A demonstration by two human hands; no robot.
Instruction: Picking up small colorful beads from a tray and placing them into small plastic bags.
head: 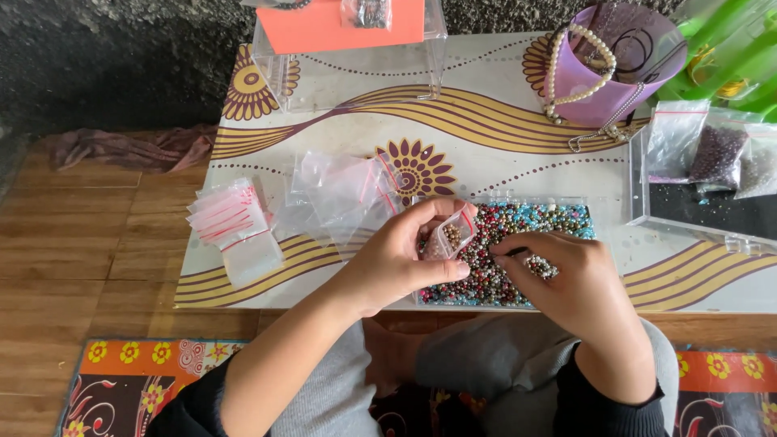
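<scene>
My left hand [398,257] pinches a small clear zip bag [450,236] with a red strip, held open over a shallow clear tray [584,202] full of mixed red, blue and silver beads [518,226]. A few beads lie inside the bag. My right hand [571,279] hovers over the tray just right of the bag, fingers curled around a small clump of beads [541,266].
A stack of empty zip bags [231,222] and loose ones [344,190] lie left on the patterned low table [486,121]. A purple cup [611,61] with a pearl strand stands back right, a clear box [696,206] with bead bags at right, a clear stand [348,57] behind.
</scene>
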